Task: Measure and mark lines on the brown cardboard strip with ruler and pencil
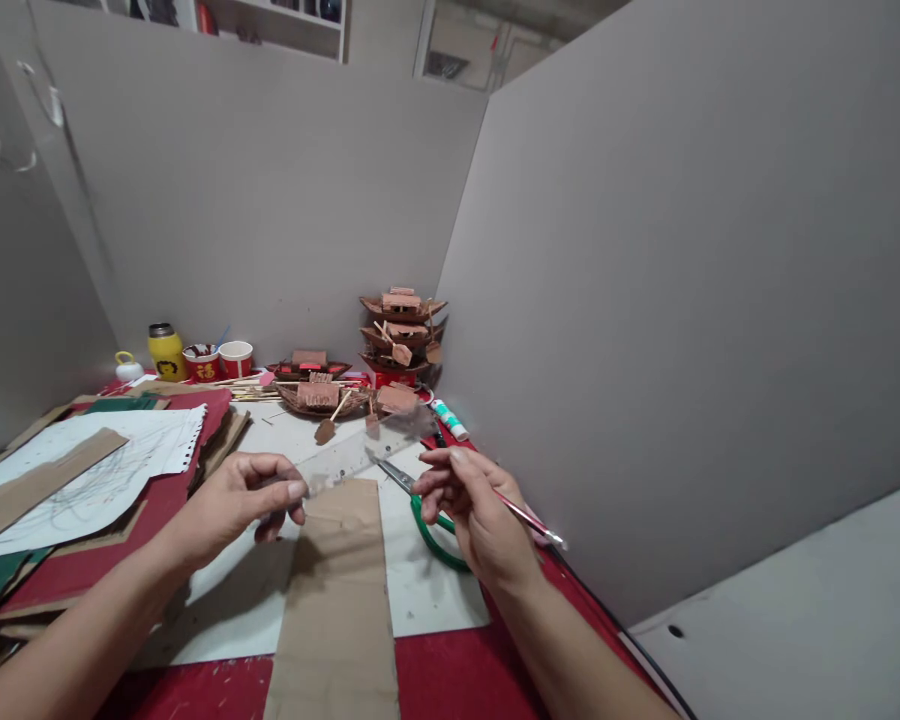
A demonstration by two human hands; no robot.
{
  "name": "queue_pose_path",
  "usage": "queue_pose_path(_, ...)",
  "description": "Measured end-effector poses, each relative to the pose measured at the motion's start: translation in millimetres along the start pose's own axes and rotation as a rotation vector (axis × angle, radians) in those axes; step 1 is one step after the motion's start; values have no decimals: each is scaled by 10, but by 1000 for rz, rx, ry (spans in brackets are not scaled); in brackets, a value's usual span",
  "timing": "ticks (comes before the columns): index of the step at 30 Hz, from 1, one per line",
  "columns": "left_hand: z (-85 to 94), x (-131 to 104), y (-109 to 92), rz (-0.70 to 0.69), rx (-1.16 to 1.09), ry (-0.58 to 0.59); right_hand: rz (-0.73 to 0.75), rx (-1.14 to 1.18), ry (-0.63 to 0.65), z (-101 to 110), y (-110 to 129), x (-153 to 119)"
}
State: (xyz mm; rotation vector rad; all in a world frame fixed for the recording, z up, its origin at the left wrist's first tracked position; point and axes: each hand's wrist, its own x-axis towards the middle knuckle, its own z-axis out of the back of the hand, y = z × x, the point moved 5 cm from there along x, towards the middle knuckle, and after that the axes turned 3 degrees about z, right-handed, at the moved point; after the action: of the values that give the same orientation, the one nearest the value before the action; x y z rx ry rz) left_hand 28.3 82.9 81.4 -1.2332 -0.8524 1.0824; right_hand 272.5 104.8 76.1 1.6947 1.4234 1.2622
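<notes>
Red tabletop, white paper sheets on it, brown cardboard stacked at left, yellow bottle

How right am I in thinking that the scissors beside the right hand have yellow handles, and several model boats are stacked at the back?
The handles are green, not yellow, as the head view shows. The scissors do lie beside the right hand, and several model boats are stacked at the back.

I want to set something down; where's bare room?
White paper between the cardboard strip and right forearm, below the green scissors; red tabletop just nearer you. Crowded: the back, with model boats and cups, and the left, under the cardboard stack.
</notes>
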Motion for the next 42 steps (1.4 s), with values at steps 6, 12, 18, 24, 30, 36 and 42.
queue_pose_path(6,-172,-55,-30,63,-22,119,131,57,-53,4,38,-59)
queue_pose_path(12,-207,-89,-27,97,-72,160,199,42,-2,-25,110,-146)
queue_pose_path(18,-165,-87,5,78,-136,198,189,-23,63,-18,85,-182)
queue_pose_path(24,-152,-82,6,83,-146,208,180,-13,86,-16,70,-188)
queue_pose_path(30,-159,-81,3,98,-132,204,180,-17,90,-25,77,-200)
queue_pose_path(36,-77,-64,-25,70,-32,139,166,-51,109,-26,50,-174)
queue_pose_path(42,-99,-100,-235,-112,518,17,152,-259,99,-78,1,-157)
